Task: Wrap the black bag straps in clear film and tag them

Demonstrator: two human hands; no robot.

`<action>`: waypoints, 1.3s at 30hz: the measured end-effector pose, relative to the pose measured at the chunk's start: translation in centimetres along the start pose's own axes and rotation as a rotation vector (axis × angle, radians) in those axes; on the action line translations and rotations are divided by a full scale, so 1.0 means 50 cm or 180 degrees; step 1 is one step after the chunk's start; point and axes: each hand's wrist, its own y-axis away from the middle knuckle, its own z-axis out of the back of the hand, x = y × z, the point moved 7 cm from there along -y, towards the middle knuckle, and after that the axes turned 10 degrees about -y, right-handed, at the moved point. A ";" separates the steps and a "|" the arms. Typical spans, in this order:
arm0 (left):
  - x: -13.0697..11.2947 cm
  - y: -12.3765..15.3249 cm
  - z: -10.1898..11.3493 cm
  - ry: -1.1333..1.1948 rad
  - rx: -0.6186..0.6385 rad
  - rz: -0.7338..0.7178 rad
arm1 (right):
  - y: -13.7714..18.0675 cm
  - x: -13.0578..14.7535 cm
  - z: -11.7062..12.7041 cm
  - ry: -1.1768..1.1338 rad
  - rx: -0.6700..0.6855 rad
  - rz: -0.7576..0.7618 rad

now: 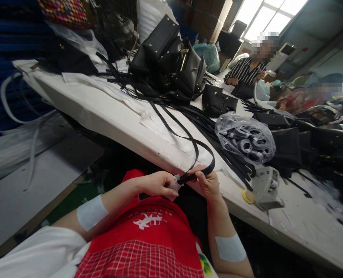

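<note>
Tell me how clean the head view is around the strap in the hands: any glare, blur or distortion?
Head view: the strap, left hand and right hand are sharp and evenly lit, without glare; the window at top right is blown out white; the plastic bag shows small highlights; the whole frame is tilted, so the table edge runs diagonally.

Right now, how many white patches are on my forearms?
2. One white patch sits on the left forearm, the other on the right forearm; none seems hidden.
</note>
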 end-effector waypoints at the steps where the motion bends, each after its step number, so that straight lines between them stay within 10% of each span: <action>1: -0.014 0.000 0.002 -0.0148 0.0035 -0.0173 | -0.001 0.001 0.002 0.0033 -0.0014 0.0010; 24: -0.043 -0.028 0.015 -0.0440 -0.0564 -0.0332 | 0.008 -0.016 -0.041 0.0349 0.0048 -0.0150; 31: -0.060 -0.027 0.019 -0.0986 -0.0835 -0.0254 | 0.004 -0.057 0.040 -0.0754 -0.1495 -0.0487; 36: -0.038 -0.013 0.049 -0.0759 -0.1721 0.0045 | -0.018 -0.067 -0.020 0.0340 -0.0592 -0.0433; 39: -0.015 0.013 0.066 -0.0882 -0.2126 0.0375 | -0.046 0.026 -0.046 0.1124 -0.0428 0.0048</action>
